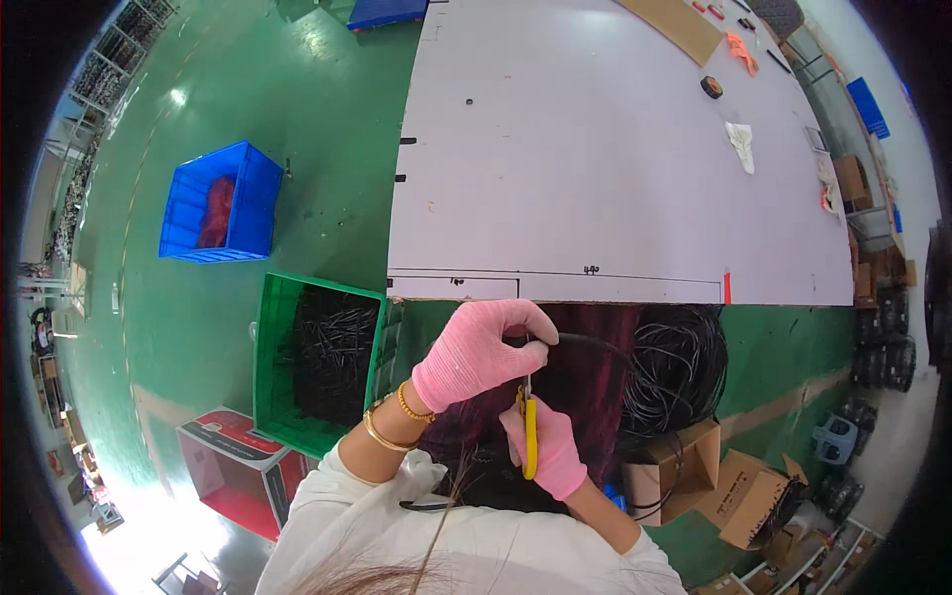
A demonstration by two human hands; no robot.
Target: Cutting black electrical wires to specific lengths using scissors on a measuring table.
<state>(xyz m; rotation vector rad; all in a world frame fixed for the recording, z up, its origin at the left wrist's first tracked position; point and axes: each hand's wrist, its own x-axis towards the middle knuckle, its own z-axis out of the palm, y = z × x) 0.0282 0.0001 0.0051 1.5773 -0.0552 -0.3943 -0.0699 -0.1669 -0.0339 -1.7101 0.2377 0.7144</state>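
My left hand (479,355), in a pink glove, pinches a black cable (593,343) just off the near edge of the white table (615,178). From my fingers the cable runs right toward a large coil of black cable (679,367). My right hand (555,454), also gloved in pink, is closed round yellow-handled cutters (531,436). Their metal jaws point up at the left hand's fingertips, close to the cable; whether they touch it I cannot tell. Left of my left arm, a green crate (260,367) holds many short black cable pieces (332,347).
A blue crate (258,203) with a red bundle stands on the green floor at far left. A red and grey box (233,471) sits near the green crate. Cardboard boxes (699,466) lie at lower right. A tape roll (711,87) and an orange cloth (741,52) rest on the table.
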